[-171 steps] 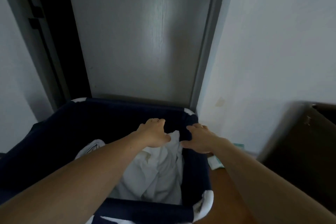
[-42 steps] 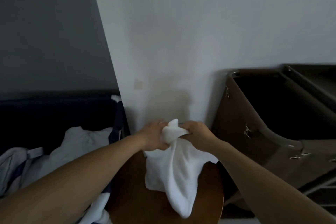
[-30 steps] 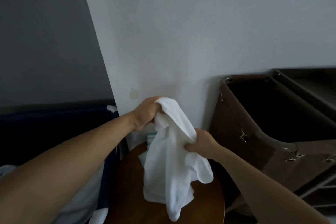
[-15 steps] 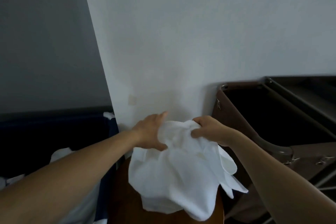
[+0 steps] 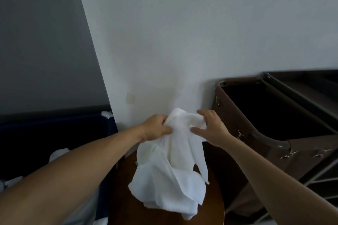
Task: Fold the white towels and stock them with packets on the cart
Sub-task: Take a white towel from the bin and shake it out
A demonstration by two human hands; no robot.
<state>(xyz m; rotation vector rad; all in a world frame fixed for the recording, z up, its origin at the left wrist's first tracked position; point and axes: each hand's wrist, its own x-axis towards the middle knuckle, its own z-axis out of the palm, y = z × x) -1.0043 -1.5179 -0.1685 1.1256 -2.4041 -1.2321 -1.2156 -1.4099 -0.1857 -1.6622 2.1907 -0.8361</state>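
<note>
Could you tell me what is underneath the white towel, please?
A round brown wooden table sits below the white towel, gripped by the left hand and right hand. The towel covers its middle, so anything lying there is hidden.

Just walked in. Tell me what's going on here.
A person is working on a white towel, which is not yet folded. The left hand grips its bunched top and the right hand pinches the cloth beside it, so the towel hangs crumpled over a round wooden table. A dark blue hamper holding more white linen sits to the left. The brown cart stands to the right, with no folded towels visible on it.
</note>
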